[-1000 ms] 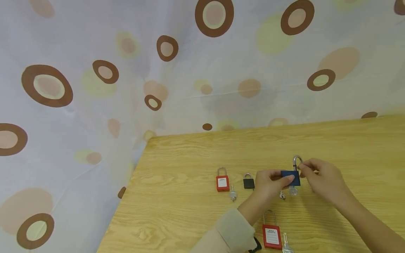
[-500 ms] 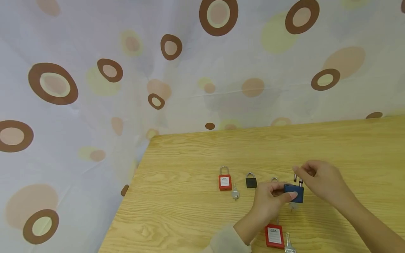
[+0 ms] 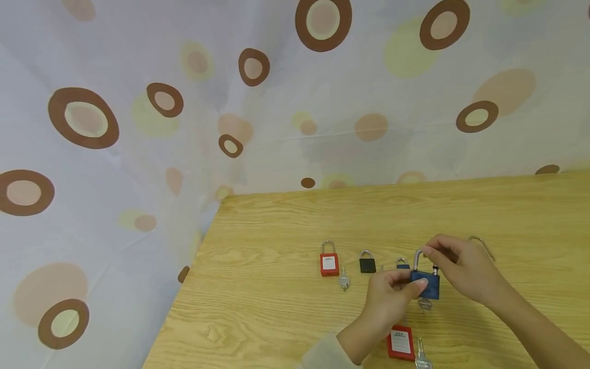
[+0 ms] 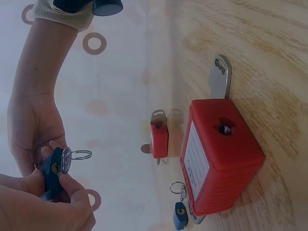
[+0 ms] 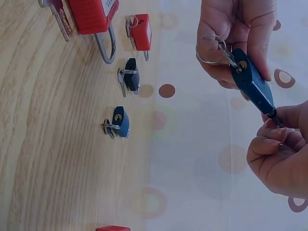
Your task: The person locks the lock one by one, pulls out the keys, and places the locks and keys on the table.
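My left hand [image 3: 387, 297] holds the body of a blue padlock [image 3: 426, 289] between thumb and fingers, above the table. A silver key [image 3: 424, 304] with a ring hangs from its bottom; the left wrist view shows the key [image 4: 66, 161] in the keyhole. My right hand [image 3: 465, 264] pinches the raised shackle [image 3: 417, 260] from the right. The shackle's left leg comes down right at the top of the body, while its right leg with a dark band is seated in the body. In the right wrist view, fingers hide most of the shackle.
On the wooden table [image 3: 258, 287] stand a red padlock [image 3: 329, 262] with a key [image 3: 343, 281], a black padlock [image 3: 367, 264] and a smaller-looking blue padlock [image 3: 403, 265]. Nearer is another red padlock [image 3: 401, 342] beside a key [image 3: 421, 354]. A metal shackle [image 3: 481, 246] shows behind my right hand.
The shackle has swung from pointing outward on the right to lying over the padlock's body. Both hands have come lower and nearer with the padlock, uncovering the blue one behind.
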Demonstrator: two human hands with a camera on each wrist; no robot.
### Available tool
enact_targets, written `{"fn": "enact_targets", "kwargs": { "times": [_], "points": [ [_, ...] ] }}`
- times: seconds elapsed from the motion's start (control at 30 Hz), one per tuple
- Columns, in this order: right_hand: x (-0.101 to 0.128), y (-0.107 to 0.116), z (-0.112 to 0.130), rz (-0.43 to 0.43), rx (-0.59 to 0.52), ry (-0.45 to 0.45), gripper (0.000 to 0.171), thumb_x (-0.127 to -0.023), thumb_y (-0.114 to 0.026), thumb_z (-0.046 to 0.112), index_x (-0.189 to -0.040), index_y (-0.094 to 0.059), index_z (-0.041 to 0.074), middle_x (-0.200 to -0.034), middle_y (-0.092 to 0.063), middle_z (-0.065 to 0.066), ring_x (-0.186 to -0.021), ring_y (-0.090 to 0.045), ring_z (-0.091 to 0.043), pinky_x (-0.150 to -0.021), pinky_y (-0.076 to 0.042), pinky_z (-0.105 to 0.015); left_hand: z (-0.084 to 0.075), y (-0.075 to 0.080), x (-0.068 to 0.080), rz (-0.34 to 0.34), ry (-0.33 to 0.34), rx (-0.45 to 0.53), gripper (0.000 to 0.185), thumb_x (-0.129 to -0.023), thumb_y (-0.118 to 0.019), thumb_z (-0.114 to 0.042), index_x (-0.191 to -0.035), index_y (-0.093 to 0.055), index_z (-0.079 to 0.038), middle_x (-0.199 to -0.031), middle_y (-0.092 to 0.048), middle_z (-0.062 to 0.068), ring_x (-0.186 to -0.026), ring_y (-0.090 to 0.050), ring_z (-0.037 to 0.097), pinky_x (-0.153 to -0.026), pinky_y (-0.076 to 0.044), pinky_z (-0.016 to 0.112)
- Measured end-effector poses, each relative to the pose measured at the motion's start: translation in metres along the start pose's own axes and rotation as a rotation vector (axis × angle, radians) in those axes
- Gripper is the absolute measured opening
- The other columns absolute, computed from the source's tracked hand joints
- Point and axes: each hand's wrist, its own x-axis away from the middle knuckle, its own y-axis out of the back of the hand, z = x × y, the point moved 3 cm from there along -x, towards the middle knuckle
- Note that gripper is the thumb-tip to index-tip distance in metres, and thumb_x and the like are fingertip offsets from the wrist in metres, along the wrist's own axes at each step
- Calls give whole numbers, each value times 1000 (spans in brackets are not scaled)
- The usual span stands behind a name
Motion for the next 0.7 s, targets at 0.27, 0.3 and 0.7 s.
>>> {"fn": "enact_targets", "kwargs": {
  "times": [0.27, 0.3, 0.7],
  "points": [
    [5, -5, 0, -20, -24, 98, 14, -94, -52, 8, -85, -62, 11, -55, -37, 11, -43, -28, -3, -39, -28, -21, 1, 3, 0, -50, -1, -12, 14, -82, -69, -9, -95, -71, -5, -86, -69, -1, -77, -64, 8, -69, -53, 21],
    [6, -5, 0, -27, -6, 122, 14, -94, -52, 7, -85, -62, 11, -54, -35, 11, -43, -27, -2, -39, -27, -20, 1, 3, 0, -47, -13, -11, 13, -82, -69, -9, -95, -71, -5, -86, -69, -1, -76, -64, 7, -68, -53, 20],
    [13, -11, 9, -139, 173, 323, 22, -90, -56, 3, -73, -57, 17, -56, -32, 16, -48, -22, 7, -43, -25, -15, 1, 2, 6, -68, -99, -7, 13, -80, -70, -6, -92, -72, -1, -84, -71, 4, -69, -62, 2, -61, -51, 14]
  ]
}}
